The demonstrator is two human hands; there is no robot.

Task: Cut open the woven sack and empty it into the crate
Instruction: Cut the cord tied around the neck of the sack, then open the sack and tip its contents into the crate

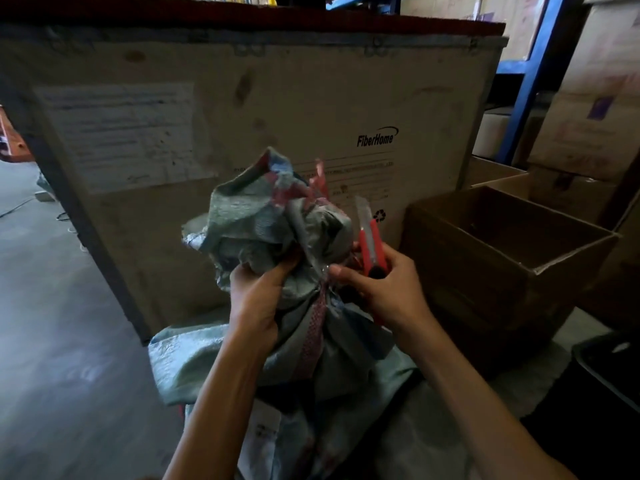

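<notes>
A grey-green woven sack (pixel 242 358) with a red stripe stands in front of me, its neck bunched and tied. My left hand (pixel 258 299) grips the gathered neck just below the crumpled top (pixel 256 209). My right hand (pixel 384 285) holds a red utility knife (pixel 370 240) with its blade extended and pointing up, right beside the neck on its right side. An open brown cardboard box (pixel 512 244) stands to the right. A large wooden crate (pixel 277 109) marked FiberHome rises right behind the sack.
Blue shelving (pixel 533 74) with stacked cartons (pixel 599 116) fills the right background. A dark bin (pixel 609 382) sits at the lower right. Grey concrete floor (pixel 52 323) stretches to the left, with cables lying on it farther back.
</notes>
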